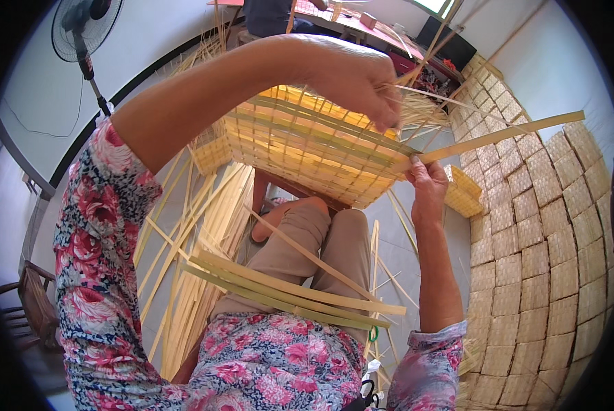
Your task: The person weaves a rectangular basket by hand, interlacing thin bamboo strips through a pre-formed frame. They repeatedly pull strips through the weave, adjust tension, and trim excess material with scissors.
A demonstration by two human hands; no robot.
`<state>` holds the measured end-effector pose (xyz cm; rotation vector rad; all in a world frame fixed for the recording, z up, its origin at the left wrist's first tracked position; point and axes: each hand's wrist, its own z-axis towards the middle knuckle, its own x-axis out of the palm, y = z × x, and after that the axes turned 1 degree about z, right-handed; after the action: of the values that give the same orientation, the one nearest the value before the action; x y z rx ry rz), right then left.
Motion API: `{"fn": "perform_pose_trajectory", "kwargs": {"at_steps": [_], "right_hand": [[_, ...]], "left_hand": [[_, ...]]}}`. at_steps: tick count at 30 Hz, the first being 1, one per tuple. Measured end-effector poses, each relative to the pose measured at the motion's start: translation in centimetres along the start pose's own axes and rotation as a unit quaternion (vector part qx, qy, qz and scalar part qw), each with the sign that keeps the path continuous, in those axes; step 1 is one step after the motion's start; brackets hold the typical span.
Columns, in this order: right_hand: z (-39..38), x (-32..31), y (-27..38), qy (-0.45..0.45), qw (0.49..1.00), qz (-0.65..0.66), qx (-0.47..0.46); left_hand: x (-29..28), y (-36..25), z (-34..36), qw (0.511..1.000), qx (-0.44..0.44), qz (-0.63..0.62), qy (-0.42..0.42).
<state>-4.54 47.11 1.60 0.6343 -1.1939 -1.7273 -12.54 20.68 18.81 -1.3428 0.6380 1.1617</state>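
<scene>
A half-woven bamboo basket [307, 144] lies tilted above my knees, its open lattice made of pale and greenish strips. My left hand [368, 82] reaches across its far side, fingers curled in a slight blur around a thin bamboo strip [457, 104] at the right corner. Just below, my right hand [428, 183] pinches the basket's right corner together with a wide bamboo strip [519, 137], whose free end sticks out to the right. Across my lap rest several loose strips [293, 282], some pale, some green.
Long bamboo strips [197, 274] cover the floor at left. Stacked woven baskets [526, 260] line the right wall, with a small woven piece [463, 192] nearer. A standing fan [81, 27] and a wooden chair [36, 301] are at left. A person [273, 15] sits by the pink table [351, 15].
</scene>
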Motion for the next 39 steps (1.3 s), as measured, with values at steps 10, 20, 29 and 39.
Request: {"fn": "perform_pose_trajectory", "kwargs": {"at_steps": [10,20,29,39], "right_hand": [[-0.6,0.3,0.5,0.000,1.000,-0.014,-0.010],[-0.1,0.2,0.3,-0.008,1.000,-0.020,0.005],[0.6,-1.1,0.5,0.018,0.998,-0.063,0.006],[3.3,-1.4,2.2,0.043,0.995,-0.092,-0.023]], "left_hand": [[0.9,-1.5,2.7,0.994,-0.060,-0.037,-0.078],[1.3,-3.9,1.6,0.981,0.145,-0.019,-0.129],[4.6,-2.0,0.4,0.926,0.175,0.272,-0.197],[7.0,0.0,-0.1,0.911,0.186,0.308,-0.204]]}}
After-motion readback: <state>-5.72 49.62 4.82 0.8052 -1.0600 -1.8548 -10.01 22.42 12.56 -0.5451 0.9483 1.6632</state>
